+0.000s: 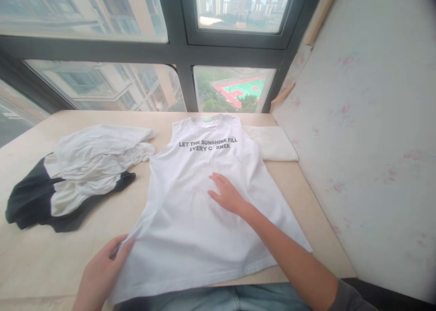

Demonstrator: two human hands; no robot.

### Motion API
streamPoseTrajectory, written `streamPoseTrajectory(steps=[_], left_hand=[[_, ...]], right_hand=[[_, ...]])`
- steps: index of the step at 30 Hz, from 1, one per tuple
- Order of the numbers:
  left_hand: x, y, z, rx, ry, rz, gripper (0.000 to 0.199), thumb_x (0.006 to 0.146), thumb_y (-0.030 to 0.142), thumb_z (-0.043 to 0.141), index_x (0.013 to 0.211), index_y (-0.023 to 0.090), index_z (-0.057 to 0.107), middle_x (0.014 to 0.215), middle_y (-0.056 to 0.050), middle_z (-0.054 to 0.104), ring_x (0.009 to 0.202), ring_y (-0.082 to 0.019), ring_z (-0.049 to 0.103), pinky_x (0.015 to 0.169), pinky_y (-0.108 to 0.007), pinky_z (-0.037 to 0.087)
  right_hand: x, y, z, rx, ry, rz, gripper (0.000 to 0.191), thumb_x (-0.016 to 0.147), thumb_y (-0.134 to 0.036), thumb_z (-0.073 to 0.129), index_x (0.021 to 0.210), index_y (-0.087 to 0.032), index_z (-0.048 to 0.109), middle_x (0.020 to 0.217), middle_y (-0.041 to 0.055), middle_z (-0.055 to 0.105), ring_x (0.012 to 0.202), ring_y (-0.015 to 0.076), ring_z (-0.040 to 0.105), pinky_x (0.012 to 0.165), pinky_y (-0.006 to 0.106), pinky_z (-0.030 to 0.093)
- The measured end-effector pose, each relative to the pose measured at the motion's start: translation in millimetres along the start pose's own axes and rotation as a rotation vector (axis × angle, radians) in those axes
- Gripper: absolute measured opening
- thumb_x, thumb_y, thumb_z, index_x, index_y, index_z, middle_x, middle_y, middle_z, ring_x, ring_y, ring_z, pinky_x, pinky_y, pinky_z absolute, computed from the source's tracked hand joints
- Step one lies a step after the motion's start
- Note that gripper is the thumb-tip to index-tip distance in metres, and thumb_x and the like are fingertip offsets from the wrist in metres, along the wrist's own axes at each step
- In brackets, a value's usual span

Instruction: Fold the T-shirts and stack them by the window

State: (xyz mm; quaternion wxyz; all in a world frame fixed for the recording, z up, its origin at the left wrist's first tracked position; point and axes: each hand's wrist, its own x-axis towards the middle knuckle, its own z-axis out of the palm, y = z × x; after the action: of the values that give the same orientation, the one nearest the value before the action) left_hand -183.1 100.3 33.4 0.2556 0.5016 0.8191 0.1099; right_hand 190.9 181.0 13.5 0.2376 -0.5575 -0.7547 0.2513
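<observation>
A white sleeveless shirt lies spread front side up, its neckline toward the window and its hem at the near edge. Dark lettering crosses its chest, reading "LET THE SUNSHINE FILL EVERY C RNER". My left hand pinches the shirt's left side edge near the hem, thumb on top. Over the middle of the shirt, below the lettering, my right hand rests with its fingers apart and holds nothing. Soft wrinkles run across the fabric around it.
To the left sits a rumpled pile of white clothes with a black garment under it. A folded white cloth lies partly beneath the shirt's right shoulder. The wooden tabletop meets a window frame behind and a flowered wall at right.
</observation>
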Motion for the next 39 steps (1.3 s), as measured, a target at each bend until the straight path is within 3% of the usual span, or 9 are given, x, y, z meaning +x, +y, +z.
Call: streamPoseTrajectory(steps=[5, 10, 15, 17, 19, 22, 27, 32, 39], left_hand=[[-6.9, -11.6, -6.4, -0.037, -0.026, -0.078, 0.051, 0.070, 0.069, 0.050, 0.091, 0.025, 0.067, 0.083, -0.004, 0.077, 0.088, -0.033, 0.071, 0.073, -0.041, 0.054], [-28.9, -16.2, -5.9, 0.165, 0.006, -0.073, 0.041, 0.076, 0.066, 0.044, 0.082, 0.029, 0.062, 0.082, -0.004, 0.074, 0.080, -0.031, 0.070, 0.069, -0.042, 0.053], [-48.3, -0.6, 4.6, 0.312, 0.322, 0.314, 0.043, 0.087, 0.052, 0.031, 0.102, 0.022, 0.059, 0.107, -0.014, 0.067, 0.100, -0.033, 0.064, 0.092, -0.047, 0.049], [-43.9, 10.8, 7.9, 0.273, 0.327, 0.432, 0.042, 0.088, 0.049, 0.034, 0.104, 0.021, 0.060, 0.111, -0.014, 0.066, 0.106, -0.032, 0.062, 0.099, -0.045, 0.046], [-31.6, 22.3, 8.6, 0.188, 0.248, 0.429, 0.041, 0.087, 0.050, 0.039, 0.106, 0.021, 0.062, 0.113, -0.012, 0.067, 0.104, -0.029, 0.063, 0.096, -0.040, 0.047], [-5.5, 37.5, 5.4, 0.115, 0.128, 0.284, 0.044, 0.087, 0.052, 0.041, 0.108, 0.021, 0.063, 0.112, -0.009, 0.069, 0.093, -0.023, 0.067, 0.083, -0.034, 0.050], [28.1, 57.8, 0.9, 0.143, 0.073, 0.238, 0.036, 0.083, 0.053, 0.050, 0.091, 0.022, 0.067, 0.091, -0.004, 0.074, 0.084, -0.022, 0.067, 0.071, -0.028, 0.046], [35.9, 62.9, 0.0, 0.203, 0.053, 0.270, 0.029, 0.086, 0.047, 0.050, 0.079, 0.023, 0.065, 0.081, -0.002, 0.072, 0.081, -0.021, 0.066, 0.067, -0.026, 0.040], [35.5, 52.0, -7.2, 0.339, 0.121, 0.167, 0.040, 0.093, 0.047, 0.035, 0.082, 0.022, 0.064, 0.088, -0.011, 0.072, 0.084, -0.028, 0.065, 0.063, -0.030, 0.036]], right_hand=[[-38.4, 54.2, -42.5, 0.024, 0.315, 0.127, 0.043, 0.094, -0.032, 0.045, 0.132, -0.016, 0.056, 0.132, 0.0121, 0.061, 0.126, 0.0221, 0.054, 0.111, 0.042, 0.042], [-117.6, 103.9, -61.2, -0.095, 0.494, 0.261, 0.038, 0.091, -0.031, 0.047, 0.123, -0.017, 0.062, 0.120, 0.0130, 0.066, 0.107, 0.0245, 0.064, 0.095, 0.045, 0.053], [-194.7, 111.7, -56.0, -0.259, 0.500, 0.190, 0.033, 0.094, -0.031, 0.047, 0.121, -0.020, 0.063, 0.121, 0.0108, 0.066, 0.113, 0.0246, 0.062, 0.099, 0.045, 0.052], [-211.3, 110.3, -52.9, -0.299, 0.496, 0.152, 0.031, 0.094, -0.030, 0.048, 0.119, -0.021, 0.064, 0.121, 0.0104, 0.066, 0.113, 0.0244, 0.062, 0.100, 0.045, 0.051], [-218.8, 109.7, -50.8, -0.323, 0.487, 0.119, 0.030, 0.094, -0.029, 0.048, 0.117, -0.020, 0.065, 0.121, 0.0108, 0.066, 0.112, 0.0247, 0.062, 0.099, 0.045, 0.051], [-218.5, 110.4, -49.8, -0.348, 0.468, 0.081, 0.030, 0.093, -0.027, 0.047, 0.117, -0.021, 0.065, 0.119, 0.0108, 0.066, 0.111, 0.0255, 0.062, 0.098, 0.047, 0.051], [-212.8, 110.1, -48.9, -0.372, 0.471, 0.057, 0.030, 0.094, -0.027, 0.046, 0.117, -0.021, 0.065, 0.118, 0.0112, 0.066, 0.109, 0.0268, 0.061, 0.098, 0.049, 0.051], [-213.8, 109.8, -47.6, -0.386, 0.477, 0.029, 0.029, 0.094, -0.026, 0.047, 0.117, -0.020, 0.064, 0.117, 0.0113, 0.065, 0.109, 0.0263, 0.060, 0.097, 0.048, 0.051], [-214.4, 110.4, -48.2, -0.383, 0.472, 0.038, 0.029, 0.093, -0.026, 0.047, 0.116, -0.021, 0.065, 0.118, 0.0111, 0.065, 0.108, 0.0265, 0.061, 0.097, 0.048, 0.050]])
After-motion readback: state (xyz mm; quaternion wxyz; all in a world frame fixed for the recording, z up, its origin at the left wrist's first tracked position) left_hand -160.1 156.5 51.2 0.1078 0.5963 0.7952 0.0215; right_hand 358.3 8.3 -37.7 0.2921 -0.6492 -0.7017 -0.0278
